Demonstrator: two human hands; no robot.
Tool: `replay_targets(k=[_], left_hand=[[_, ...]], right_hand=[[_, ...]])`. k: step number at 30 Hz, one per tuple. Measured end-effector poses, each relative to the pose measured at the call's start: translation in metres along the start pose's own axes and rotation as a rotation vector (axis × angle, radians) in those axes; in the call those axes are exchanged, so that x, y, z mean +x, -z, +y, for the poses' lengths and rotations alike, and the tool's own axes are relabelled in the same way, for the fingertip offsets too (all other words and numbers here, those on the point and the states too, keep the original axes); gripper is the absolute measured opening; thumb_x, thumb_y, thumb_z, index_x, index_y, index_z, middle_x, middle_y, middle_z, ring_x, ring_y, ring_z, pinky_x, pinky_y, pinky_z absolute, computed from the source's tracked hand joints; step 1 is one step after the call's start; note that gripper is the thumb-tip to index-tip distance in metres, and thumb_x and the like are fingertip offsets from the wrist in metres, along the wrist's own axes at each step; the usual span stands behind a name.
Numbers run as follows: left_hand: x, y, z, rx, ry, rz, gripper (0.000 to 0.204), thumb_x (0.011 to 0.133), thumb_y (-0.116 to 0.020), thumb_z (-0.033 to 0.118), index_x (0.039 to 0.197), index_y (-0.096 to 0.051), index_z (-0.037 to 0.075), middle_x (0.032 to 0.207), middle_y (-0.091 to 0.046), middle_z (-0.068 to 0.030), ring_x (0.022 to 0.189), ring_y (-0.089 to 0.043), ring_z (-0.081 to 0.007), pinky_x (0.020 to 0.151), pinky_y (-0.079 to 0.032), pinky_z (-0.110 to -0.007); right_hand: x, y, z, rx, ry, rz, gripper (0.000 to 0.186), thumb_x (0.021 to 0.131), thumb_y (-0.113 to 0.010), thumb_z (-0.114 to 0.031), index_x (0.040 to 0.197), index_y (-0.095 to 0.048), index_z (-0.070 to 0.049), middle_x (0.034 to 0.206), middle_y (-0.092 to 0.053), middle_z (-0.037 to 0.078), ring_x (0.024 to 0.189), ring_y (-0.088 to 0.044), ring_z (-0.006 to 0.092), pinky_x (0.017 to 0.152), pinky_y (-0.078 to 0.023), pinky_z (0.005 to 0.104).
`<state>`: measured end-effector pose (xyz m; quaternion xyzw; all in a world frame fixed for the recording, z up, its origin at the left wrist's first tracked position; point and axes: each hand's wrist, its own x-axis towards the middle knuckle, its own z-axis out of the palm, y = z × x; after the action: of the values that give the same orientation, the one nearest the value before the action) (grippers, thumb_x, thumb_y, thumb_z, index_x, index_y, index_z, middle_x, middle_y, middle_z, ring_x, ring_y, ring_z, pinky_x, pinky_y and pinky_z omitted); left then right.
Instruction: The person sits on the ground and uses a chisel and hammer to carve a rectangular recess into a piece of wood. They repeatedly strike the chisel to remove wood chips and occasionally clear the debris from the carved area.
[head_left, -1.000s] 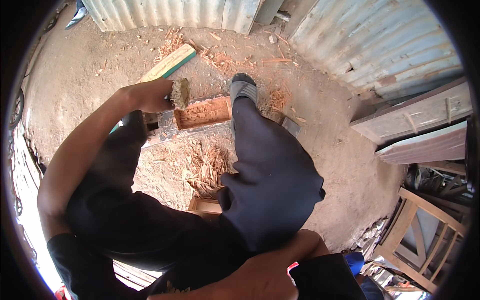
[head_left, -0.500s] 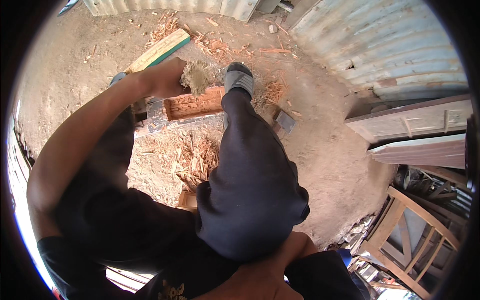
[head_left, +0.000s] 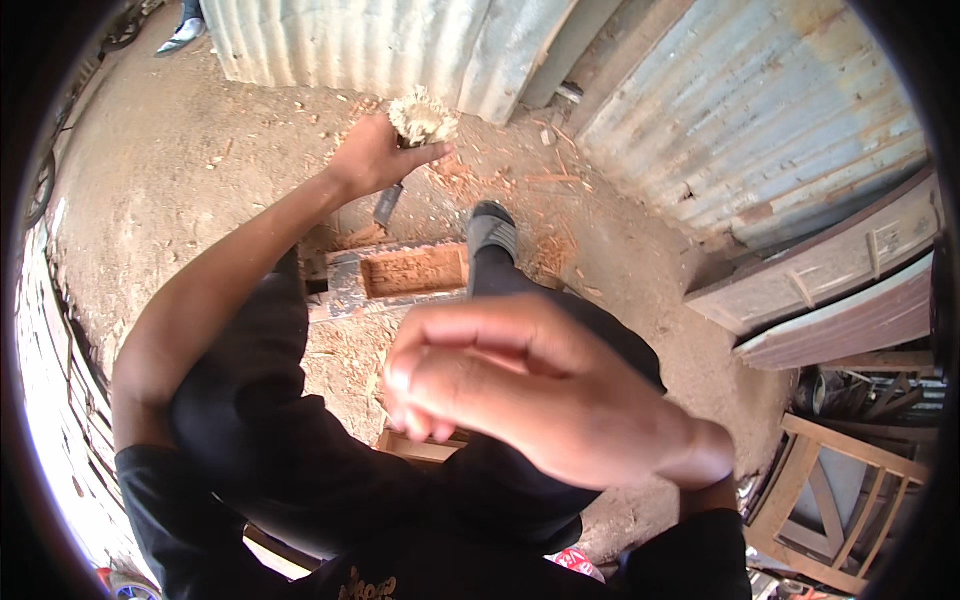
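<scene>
My left hand (head_left: 375, 158) is stretched far forward, wrapped round what looks like a chisel (head_left: 422, 118), with a pale, frayed wooden handle end showing above the fist. A dark shaft (head_left: 388, 205) comes out below the fingers. Nearer me lies a wooden workpiece (head_left: 345, 280) with a dark, worn face and a long rectangular recess (head_left: 415, 272) cut in it; the chisel is apart from it. Close to the camera hovers my right hand (head_left: 540, 390), blurred, its fingers curled in and no object showing in them. It hides part of my right leg.
My right foot, in a grey shoe (head_left: 492, 228), stands at the workpiece's right end. Wood chips (head_left: 345, 350) litter the dirt floor. Corrugated metal sheets (head_left: 340, 45) rise ahead and to the right. Wooden panels (head_left: 810, 270) and a wooden frame (head_left: 830, 500) lean at the right.
My left hand has moved forward and up with the chisel, away from the workpiece. The right hand has risen from beside my thigh into mid-view. The green-sided beam no longer shows.
</scene>
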<state>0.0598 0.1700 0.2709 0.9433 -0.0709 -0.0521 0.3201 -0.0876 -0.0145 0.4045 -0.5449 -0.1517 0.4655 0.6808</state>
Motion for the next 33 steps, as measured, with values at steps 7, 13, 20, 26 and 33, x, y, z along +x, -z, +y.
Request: replay_targets(k=[7, 13, 20, 26, 33], left_hand=[[-0.013, 0.048, 0.017, -0.774, 0.124, 0.381, 0.052, 0.076, -0.067, 0.048, 0.06, -0.058, -0.002, 0.05, -0.056, -0.0074, 0.041, -0.055, -0.013, 0.035, -0.046, -0.025], [-0.019, 0.035, 0.0, -1.007, 0.258, 0.374, 0.054, 0.078, -0.065, 0.044, 0.083, -0.056, -0.008, 0.074, -0.06, -0.0145, 0.051, -0.059, -0.017, 0.042, -0.053, -0.027], [-0.024, 0.06, -0.038, -1.195, 0.076, 0.187, 0.049, 0.084, -0.061, 0.03, 0.111, -0.045, -0.008, 0.107, -0.057, -0.0139, 0.084, -0.06, -0.021, 0.071, -0.051, -0.034], [-0.021, 0.07, -0.018, -1.1, -0.033, 0.325, 0.042, 0.085, -0.06, 0.027, 0.107, -0.05, -0.007, 0.102, -0.059, -0.0162, 0.076, -0.061, -0.018, 0.07, -0.051, -0.031], [-0.029, 0.068, -0.012, -0.994, -0.073, 0.432, 0.035, 0.083, -0.064, 0.026, 0.097, -0.058, -0.006, 0.091, -0.064, -0.0121, 0.067, -0.06, -0.0123, 0.063, -0.051, -0.026]], right_hand=[[0.098, 0.083, -0.037, -1.053, -0.185, 0.221, 0.043, 0.083, -0.061, -0.038, 0.102, -0.051, -0.001, 0.096, -0.058, 0.01, 0.085, -0.056, 0.0164, 0.07, -0.049, 0.0301], [0.142, 0.135, 0.058, -0.337, -0.216, -0.039, 0.026, 0.091, -0.052, -0.023, 0.103, -0.051, 0.001, 0.094, -0.058, 0.012, 0.089, -0.06, 0.0199, 0.074, -0.054, 0.036], [0.147, 0.126, 0.038, -0.067, -0.066, -0.107, 0.033, 0.094, -0.041, -0.023, 0.111, -0.049, 0.004, 0.093, -0.059, 0.014, 0.084, -0.062, 0.022, 0.073, -0.053, 0.0357], [0.134, 0.134, 0.017, 0.306, -0.017, -0.217, 0.055, 0.091, -0.026, -0.036, 0.118, -0.044, 0.008, 0.109, -0.056, 0.024, 0.091, -0.06, 0.0311, 0.079, -0.049, 0.0418], [0.131, 0.141, 0.024, 0.181, -0.003, -0.22, 0.055, 0.084, -0.03, -0.027, 0.125, -0.04, 0.009, 0.116, -0.054, 0.023, 0.095, -0.059, 0.0298, 0.082, -0.048, 0.0404]])
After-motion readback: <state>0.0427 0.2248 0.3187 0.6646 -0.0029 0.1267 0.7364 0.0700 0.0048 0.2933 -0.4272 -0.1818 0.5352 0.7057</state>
